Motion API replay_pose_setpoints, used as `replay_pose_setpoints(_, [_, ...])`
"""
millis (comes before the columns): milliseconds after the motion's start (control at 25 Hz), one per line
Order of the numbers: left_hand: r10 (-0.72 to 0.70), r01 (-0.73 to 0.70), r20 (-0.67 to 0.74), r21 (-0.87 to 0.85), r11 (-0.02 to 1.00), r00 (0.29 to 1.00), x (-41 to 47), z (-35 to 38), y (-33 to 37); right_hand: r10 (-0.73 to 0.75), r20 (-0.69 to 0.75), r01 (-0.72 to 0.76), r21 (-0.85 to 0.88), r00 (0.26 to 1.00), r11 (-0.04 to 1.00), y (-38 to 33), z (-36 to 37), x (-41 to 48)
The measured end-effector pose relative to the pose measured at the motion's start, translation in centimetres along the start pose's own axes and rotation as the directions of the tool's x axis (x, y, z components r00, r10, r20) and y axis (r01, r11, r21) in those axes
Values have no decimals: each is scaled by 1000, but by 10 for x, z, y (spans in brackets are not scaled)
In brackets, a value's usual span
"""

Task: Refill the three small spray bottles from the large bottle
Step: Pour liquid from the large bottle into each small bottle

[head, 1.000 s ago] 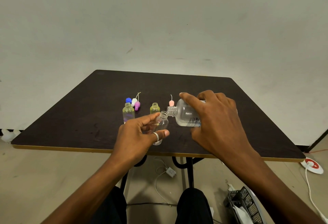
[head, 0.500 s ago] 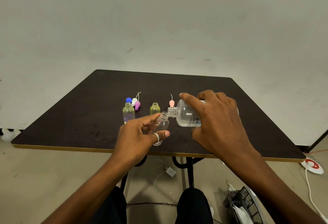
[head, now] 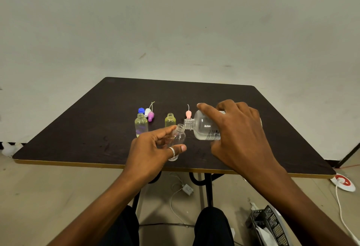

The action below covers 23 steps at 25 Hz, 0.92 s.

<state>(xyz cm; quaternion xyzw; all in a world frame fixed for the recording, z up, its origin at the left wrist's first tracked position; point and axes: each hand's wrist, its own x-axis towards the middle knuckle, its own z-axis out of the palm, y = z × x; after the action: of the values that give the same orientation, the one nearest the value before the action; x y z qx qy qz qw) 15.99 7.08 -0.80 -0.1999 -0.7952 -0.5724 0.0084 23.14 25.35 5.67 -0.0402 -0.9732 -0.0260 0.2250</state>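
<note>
Dark table (head: 78, 129), left to right: first small bottle (head: 141, 126), open, fill unclear; loose caps (head: 147, 112) behind; yellow small bottle (head: 170, 120), open; clear small bottle (head: 178, 138), tilted, pinched by left hand (head: 153, 148), its mouth meeting the tipped large bottle (head: 202, 128), which is wrapped by right hand (head: 237, 134). Judged mid-pour, recapping outstanding.

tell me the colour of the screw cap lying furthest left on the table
The screw cap is blue, clearest in the head view.

Obstacles stood mid-way on the desk (head: 194, 97): clear bottle (head: 141, 127), yellow bottle (head: 170, 121), cap cluster (head: 147, 113), pink spray cap (head: 188, 113). Passage lay open across far half, both flanks.
</note>
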Motion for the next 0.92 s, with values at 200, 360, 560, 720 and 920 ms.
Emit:
replay_pose_setpoints(200, [0,0,0,-16,1000,1000,-2,0,1,-5,-11,5,-4,1000,1000,1,2,0])
replay_pose_setpoints(360, [3,-3,3,-11,1000,1000,-1,0,0,0,-13,0,3,1000,1000,2,4,0])
replay_pose_setpoints(560, [6,-6,7,-11,1000,1000,0,0,-1,-1,-20,1,1,1000,1000,2,5,0])
replay_pose_setpoints(720, [12,-12,6,-22,1000,1000,0,1,-1,1,-34,-1,1,999,1000,2,5,0])
replay_pose_setpoints(920, [12,-12,4,-27,1000,1000,-1,1,-1,-6,-28,6,-1,1000,1000,1,5,0])
